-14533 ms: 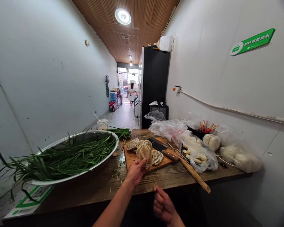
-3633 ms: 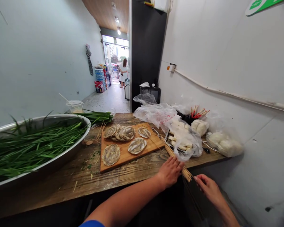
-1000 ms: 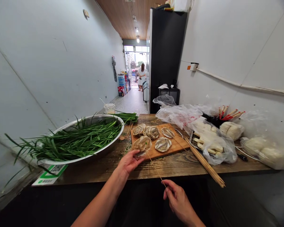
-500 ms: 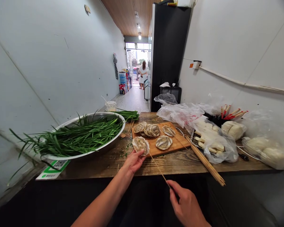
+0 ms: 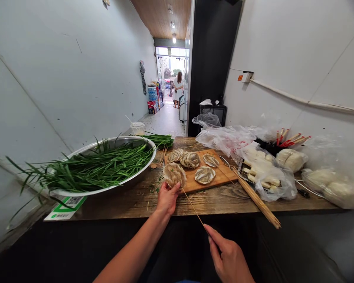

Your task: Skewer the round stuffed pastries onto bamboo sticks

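A flat, round, pale-brown food piece with a ruffled rim and green specks is pinched by my left hand, thumb in front. I cannot tell exactly what food it is. The tip of a thin wooden skewer meets its lower edge; how deep it goes is hidden. My right hand grips the skewer's near end, below the table edge. Behind, a wooden cutting board carries similar pieces: an overlapping pile at the back, a single one in front, and another with a skewer at right.
A metal basin of long green chives stands left, by a plastic cup. To the right lie a skewer bundle, a bag of pale cut pieces and bagged white lumps. A person stands by the far doorway.
My left hand has turned the food piece, bringing its green-specked face into view. My right hand and the skewer have shifted slightly left. The whole view has tilted a little downward.
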Motion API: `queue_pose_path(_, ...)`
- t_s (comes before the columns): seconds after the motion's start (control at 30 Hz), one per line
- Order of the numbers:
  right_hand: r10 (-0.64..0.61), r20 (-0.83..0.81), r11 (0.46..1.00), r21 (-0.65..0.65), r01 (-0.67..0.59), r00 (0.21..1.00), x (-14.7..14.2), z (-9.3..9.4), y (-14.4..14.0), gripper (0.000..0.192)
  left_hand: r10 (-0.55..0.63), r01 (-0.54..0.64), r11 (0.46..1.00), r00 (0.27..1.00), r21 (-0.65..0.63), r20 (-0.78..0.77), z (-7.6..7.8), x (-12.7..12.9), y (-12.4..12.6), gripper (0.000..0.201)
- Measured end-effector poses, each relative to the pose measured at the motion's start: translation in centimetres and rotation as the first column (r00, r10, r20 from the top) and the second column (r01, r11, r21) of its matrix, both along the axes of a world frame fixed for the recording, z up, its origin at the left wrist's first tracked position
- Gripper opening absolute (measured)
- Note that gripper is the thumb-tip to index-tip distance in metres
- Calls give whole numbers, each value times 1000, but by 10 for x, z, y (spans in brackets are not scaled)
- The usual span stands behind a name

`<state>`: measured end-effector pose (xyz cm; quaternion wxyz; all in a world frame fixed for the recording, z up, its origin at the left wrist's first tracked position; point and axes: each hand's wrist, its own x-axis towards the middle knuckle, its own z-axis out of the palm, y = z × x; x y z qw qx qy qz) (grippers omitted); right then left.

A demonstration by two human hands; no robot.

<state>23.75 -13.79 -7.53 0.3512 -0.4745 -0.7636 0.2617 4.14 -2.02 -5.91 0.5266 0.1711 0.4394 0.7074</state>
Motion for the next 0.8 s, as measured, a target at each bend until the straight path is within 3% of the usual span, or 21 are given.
queue_pose_path(0.17, 11, -26, 999, -42, -12, 1000, 1, -2, 1, 39, -8, 8, 1000, 1000, 11, -14, 1, 0, -1, 41)
queue_pose_path(0.4, -1, 94, 992, -127, 13, 996, -5, -1, 3, 49, -45, 46, 999, 996, 23, -71, 0, 0, -3, 46)
queue_pose_path(0.57, 57, -29, 975, -215, -62, 998, -15, 10, 20, 47, -59, 68, 996, 986, 50, -153, 1, 9, -6, 48)
queue_pose_path(0.8, -48, -105, 993, -113, 36, 993, -30, 19, 41, 39, -65, 107, 986, 951, 124, -301, -1, 14, -5, 38)
